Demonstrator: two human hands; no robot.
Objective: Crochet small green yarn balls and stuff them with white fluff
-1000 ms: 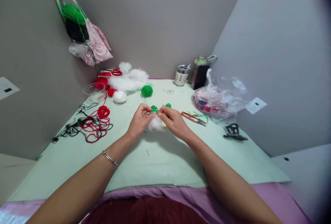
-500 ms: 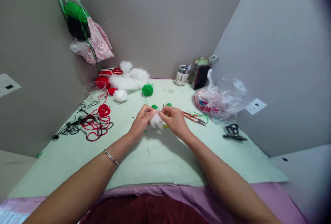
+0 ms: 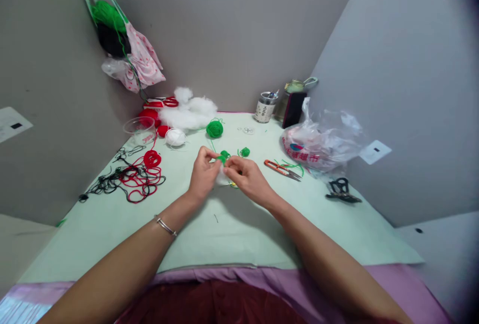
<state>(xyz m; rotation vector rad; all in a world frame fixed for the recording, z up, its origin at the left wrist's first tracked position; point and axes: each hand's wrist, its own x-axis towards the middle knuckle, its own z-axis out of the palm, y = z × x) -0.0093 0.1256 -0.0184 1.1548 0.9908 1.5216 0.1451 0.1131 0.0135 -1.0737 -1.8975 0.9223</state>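
My left hand [image 3: 204, 173] is closed in a pinch on a small green crocheted piece [image 3: 222, 158] at the middle of the table. The fingertips of my right hand [image 3: 247, 178] meet the same piece from the other side, also pinched. Its exact shape is partly covered by my fingers. Below them lies a tuft of white stuffing [image 3: 223, 179], half hidden, with something small and yellow [image 3: 234, 184] beside it. Another little green piece [image 3: 245, 152] rests just beyond my right hand. Orange-handled thread snips [image 3: 282, 170] lie to the right.
At the back left are white fibrefill [image 3: 190, 113], a white yarn ball [image 3: 175, 137], a green yarn ball [image 3: 214, 128] and a clear cup [image 3: 139, 129]. Tangled black and red yarn [image 3: 130, 179] spreads at left. A plastic bag [image 3: 318, 144] and black claw clip [image 3: 342, 190] sit at right.
The white stuffing that was pinched between my hands is now lower, beneath my fingers. A green crocheted piece now shows between the fingertips. My right hand has shifted slightly left.
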